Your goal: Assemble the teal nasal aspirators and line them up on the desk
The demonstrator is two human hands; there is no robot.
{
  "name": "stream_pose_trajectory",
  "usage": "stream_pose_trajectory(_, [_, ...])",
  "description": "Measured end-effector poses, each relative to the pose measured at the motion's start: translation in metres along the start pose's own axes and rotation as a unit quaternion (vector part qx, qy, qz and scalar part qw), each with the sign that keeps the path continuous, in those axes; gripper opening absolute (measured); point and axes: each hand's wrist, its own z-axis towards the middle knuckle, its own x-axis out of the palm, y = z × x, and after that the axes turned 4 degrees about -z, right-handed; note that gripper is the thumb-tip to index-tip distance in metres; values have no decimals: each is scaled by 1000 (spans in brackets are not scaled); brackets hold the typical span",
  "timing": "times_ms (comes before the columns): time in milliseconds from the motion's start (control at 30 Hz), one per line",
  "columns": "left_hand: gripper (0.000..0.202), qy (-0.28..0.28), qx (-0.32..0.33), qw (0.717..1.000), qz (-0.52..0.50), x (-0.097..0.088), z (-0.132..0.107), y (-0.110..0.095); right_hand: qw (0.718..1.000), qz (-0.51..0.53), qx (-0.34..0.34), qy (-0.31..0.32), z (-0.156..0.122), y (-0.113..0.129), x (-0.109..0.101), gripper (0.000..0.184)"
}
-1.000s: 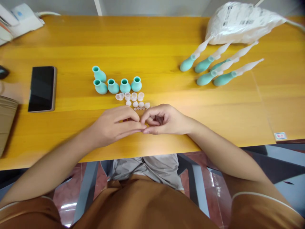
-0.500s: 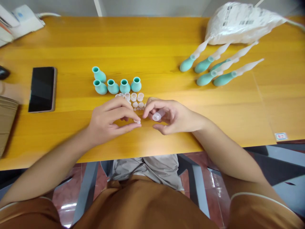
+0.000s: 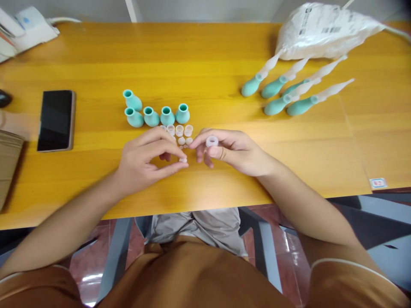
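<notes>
Head view: clear caps (image 3: 212,141) in hands (image 3: 141,161)

I log a flat black smartphone (image 3: 56,120) lying at the left of the yellow wooden table (image 3: 208,47). A crumpled white plastic bag (image 3: 324,30) sits at the far right corner.

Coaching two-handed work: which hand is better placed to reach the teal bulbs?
Likely left: left hand lies nearest the teal bulbs, pinching a tiny plug; right hand, holding a ring, is farther right.
</notes>
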Motion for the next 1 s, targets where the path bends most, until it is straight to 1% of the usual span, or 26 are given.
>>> stream_pose_trajectory(100, [13,4,-26,1000,-3,1,0,-2,997,-56,-45,-23,2,-3,1,42])
stream_pose_trajectory(167, [14,1,-30,999,-12,1,-1,-4,997,-53,-52,-29,4,-7,2,45])
stream_pose_trajectory(267, [17,-2,-21,1000,-12,2,-1,-7,1000,2,-20,-22,5,-13,5,44])
stream_pose_trajectory(367, [17,1,-24,1000,7,3,0,-10,999,48,-3,-11,5,-16,8,34])
stream_pose_trajectory(500, [14,-19,-19,1000,-6,4,-1,-9,996,88,10,-5,6,-15,13,25])
stream_pose_trajectory(600, [12,-13,-33,999,3,5,-3,-7,993,114,21,-5,5,-15,16,26])
stream_pose_trajectory(767, [10,-16,-29,999,27,4,-6,-7,991,129,40,-10,4,-16,17,33])
stream_pose_trajectory(867, [6,-13,-19,998,50,4,-7,-8,990,134,46,-9,5,-17,18,32])
stream_pose_trajectory(1000, [7,-24,42,994,97,2,-9,-6,990,138,40,-7,5,-18,19,30])
